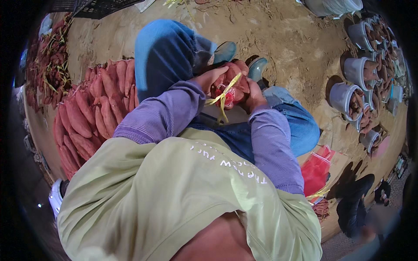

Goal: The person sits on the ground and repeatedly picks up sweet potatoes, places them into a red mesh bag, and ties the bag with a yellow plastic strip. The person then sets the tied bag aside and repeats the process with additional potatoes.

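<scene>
Between my bent knees, both hands hold a red mesh bag of sweet potatoes (231,80), with a yellow tie (223,99) hanging over its gathered red mesh. My left hand (209,79) is closed on the bag's left side, its fingers partly hidden behind it. My right hand (254,95) grips the bag's right side. A pile of long reddish sweet potatoes (80,117) lies beside my left leg. Red mesh bags (317,169) lie by my right knee.
Buckets of tubers (357,69) line the dirt floor (296,43) at the right. A heap of tubers with yellow ties (48,65) and a black crate (96,8) are at the upper left. Another person (350,209) in dark trousers is at the lower right.
</scene>
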The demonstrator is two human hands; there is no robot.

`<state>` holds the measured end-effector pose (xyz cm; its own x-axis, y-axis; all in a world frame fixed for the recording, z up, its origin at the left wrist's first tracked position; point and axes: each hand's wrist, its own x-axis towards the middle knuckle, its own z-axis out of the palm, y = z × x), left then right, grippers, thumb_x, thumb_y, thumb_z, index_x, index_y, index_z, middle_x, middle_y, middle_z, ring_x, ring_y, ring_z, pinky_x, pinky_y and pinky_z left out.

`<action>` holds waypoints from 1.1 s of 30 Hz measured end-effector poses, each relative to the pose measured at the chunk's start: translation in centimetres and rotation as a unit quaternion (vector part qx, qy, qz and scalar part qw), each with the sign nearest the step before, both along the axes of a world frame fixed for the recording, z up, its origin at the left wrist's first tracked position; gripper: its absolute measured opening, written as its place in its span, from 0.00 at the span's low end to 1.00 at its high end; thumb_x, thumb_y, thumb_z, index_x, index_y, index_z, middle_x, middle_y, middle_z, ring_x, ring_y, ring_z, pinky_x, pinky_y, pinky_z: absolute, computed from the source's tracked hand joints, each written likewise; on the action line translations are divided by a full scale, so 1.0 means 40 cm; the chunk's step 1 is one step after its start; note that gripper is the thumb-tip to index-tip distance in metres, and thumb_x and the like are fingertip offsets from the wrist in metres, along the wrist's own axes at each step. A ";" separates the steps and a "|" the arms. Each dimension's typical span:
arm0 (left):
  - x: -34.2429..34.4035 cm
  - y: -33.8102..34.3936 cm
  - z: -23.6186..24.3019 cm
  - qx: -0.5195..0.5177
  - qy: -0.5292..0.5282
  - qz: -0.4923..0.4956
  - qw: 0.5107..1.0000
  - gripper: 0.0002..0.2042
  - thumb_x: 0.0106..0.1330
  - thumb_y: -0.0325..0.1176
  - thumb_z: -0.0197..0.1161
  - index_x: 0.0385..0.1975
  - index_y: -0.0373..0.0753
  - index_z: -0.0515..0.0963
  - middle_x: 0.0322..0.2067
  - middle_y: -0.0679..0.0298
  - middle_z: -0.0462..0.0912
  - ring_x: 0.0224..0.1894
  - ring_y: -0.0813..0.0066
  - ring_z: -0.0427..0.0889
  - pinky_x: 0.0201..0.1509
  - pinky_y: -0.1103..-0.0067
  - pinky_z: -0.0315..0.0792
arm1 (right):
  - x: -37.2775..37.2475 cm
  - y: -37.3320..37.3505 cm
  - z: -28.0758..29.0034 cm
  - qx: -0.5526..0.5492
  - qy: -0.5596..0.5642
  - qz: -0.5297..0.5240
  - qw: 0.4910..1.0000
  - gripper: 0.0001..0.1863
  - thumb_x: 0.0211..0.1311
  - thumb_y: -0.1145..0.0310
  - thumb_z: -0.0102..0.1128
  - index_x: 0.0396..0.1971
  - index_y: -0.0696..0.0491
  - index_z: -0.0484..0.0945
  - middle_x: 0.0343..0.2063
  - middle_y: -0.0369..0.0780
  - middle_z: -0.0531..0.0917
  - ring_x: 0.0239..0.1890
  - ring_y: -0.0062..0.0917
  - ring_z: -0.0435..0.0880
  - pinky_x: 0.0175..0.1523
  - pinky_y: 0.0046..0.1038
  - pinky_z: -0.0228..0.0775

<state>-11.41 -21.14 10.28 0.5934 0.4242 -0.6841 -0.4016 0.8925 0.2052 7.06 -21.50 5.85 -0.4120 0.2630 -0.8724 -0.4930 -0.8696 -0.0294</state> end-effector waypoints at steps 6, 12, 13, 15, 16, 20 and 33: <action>-0.006 0.002 0.043 0.116 0.076 0.035 0.990 0.22 0.69 0.46 0.50 0.57 0.38 0.65 0.49 0.60 0.77 0.47 0.70 0.79 0.52 0.73 0.74 | 0.005 0.009 0.076 0.139 -0.163 -0.030 0.976 0.19 0.66 0.60 0.46 0.51 0.55 0.71 0.47 0.44 0.79 0.47 0.36 0.79 0.53 0.35 0.71; 0.009 0.042 0.222 0.227 -0.093 0.143 0.959 0.23 0.69 0.38 0.49 0.62 0.38 0.60 0.58 0.57 0.69 0.58 0.65 0.70 0.65 0.69 0.61 | 0.009 -0.043 0.375 0.492 -0.487 -0.004 0.721 0.30 0.66 0.55 0.50 0.59 0.62 0.61 0.56 0.46 0.69 0.54 0.29 0.71 0.57 0.30 0.64; 0.006 0.042 0.245 0.213 -0.126 0.149 0.958 0.23 0.69 0.38 0.48 0.62 0.38 0.60 0.58 0.57 0.69 0.58 0.65 0.70 0.65 0.69 0.61 | 0.023 -0.064 0.445 0.498 -0.495 -0.020 0.712 0.31 0.66 0.54 0.50 0.60 0.62 0.60 0.57 0.46 0.67 0.57 0.29 0.69 0.60 0.30 0.62; -0.001 0.048 0.330 0.169 -0.195 0.152 0.954 0.23 0.67 0.34 0.49 0.61 0.38 0.62 0.57 0.57 0.70 0.58 0.64 0.70 0.65 0.68 0.61 | 0.061 -0.055 0.526 0.396 -0.302 -0.284 0.819 0.35 0.67 0.47 0.45 0.62 0.59 0.57 0.60 0.47 0.64 0.63 0.33 0.63 0.66 0.33 0.56; 0.009 0.048 0.351 0.204 -0.204 0.142 0.947 0.26 0.64 0.33 0.51 0.63 0.38 0.58 0.60 0.56 0.66 0.60 0.64 0.68 0.66 0.69 0.60 | 0.095 -0.032 0.501 0.362 -0.215 -0.330 0.845 0.37 0.66 0.43 0.44 0.64 0.55 0.55 0.61 0.45 0.64 0.63 0.35 0.64 0.66 0.34 0.56; 0.029 0.090 0.388 0.290 -0.248 0.069 0.922 0.29 0.64 0.34 0.53 0.65 0.37 0.55 0.61 0.57 0.66 0.61 0.65 0.68 0.67 0.71 0.59 | 0.111 0.044 0.431 0.198 0.168 -0.423 0.868 0.36 0.64 0.37 0.42 0.63 0.48 0.60 0.61 0.37 0.67 0.62 0.35 0.64 0.66 0.38 0.57; -0.015 0.127 0.473 0.313 -0.063 -0.002 0.948 0.23 0.69 0.46 0.52 0.56 0.36 0.69 0.52 0.60 0.75 0.53 0.73 0.75 0.58 0.75 0.68 | 0.060 0.047 0.594 0.586 -0.221 -0.097 0.774 0.28 0.65 0.56 0.50 0.61 0.54 0.60 0.57 0.40 0.67 0.59 0.28 0.66 0.64 0.32 0.55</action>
<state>-12.02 -16.06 29.20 0.6562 0.7208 -0.2233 -0.4548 0.6140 0.6451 9.46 -19.61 29.63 0.0053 0.9994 -0.0330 -0.3270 -0.0294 -0.9446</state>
